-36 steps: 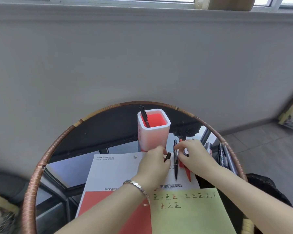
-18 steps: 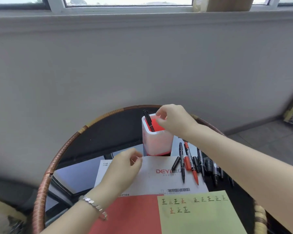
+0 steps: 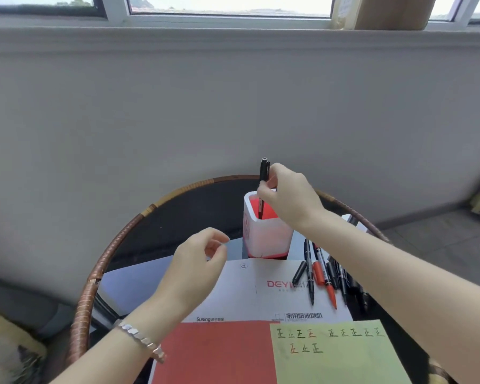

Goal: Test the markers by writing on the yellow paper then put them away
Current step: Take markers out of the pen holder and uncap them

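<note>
My right hand (image 3: 287, 196) grips a black marker (image 3: 263, 173) upright, its lower end inside the white pen holder with a red interior (image 3: 266, 236). My left hand (image 3: 197, 267) hovers left of the holder, fingers loosely curled, holding nothing. Several black and red markers (image 3: 323, 275) lie to the right of the holder, partly on a white and red brochure (image 3: 233, 295). The yellow paper (image 3: 336, 356) with written characters lies at the bottom right.
A round dark glass table with a woven rattan rim (image 3: 100, 273) carries everything. A grey wall rises right behind it, with a window ledge above. Floor tiles show at the right.
My right hand has gripped the black marker at the holder and holds it higher. My left hand has shifted slightly up and left. The camera has tilted upward.
</note>
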`<state>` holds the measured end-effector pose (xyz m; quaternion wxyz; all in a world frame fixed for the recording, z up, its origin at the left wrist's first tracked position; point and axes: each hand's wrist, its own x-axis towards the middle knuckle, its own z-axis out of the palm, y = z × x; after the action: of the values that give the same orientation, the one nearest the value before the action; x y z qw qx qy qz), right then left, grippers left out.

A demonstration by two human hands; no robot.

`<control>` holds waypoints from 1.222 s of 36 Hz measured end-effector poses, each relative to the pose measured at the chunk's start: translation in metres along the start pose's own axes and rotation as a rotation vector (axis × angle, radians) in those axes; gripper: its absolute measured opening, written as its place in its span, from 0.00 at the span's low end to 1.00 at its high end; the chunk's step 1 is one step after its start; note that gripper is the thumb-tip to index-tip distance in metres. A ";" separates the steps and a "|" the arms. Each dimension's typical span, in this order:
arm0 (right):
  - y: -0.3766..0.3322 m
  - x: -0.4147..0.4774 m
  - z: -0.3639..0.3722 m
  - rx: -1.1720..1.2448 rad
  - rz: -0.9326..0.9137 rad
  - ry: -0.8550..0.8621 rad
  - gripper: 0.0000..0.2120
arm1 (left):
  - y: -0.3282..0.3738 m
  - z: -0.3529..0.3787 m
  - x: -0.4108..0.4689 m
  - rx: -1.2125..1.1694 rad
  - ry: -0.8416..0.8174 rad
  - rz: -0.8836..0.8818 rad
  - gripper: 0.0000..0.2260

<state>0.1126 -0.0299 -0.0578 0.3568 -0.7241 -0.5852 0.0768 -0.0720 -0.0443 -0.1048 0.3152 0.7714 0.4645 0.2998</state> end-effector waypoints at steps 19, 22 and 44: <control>0.050 -0.090 -0.039 -0.294 -0.680 0.014 0.10 | 0.058 0.036 -0.021 -0.175 0.027 0.276 0.09; 0.055 -0.102 -0.038 -0.218 -0.577 0.148 0.09 | 0.055 0.038 -0.022 -0.251 0.051 0.157 0.07; 0.037 -0.143 -0.023 0.848 0.410 -0.163 0.11 | 0.051 0.057 -0.044 0.194 -0.361 0.451 0.12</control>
<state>0.1111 -0.1710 -0.1074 0.5513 -0.6068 -0.3735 0.4341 -0.0190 -0.1148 -0.1093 0.2431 0.9224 0.2443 0.1744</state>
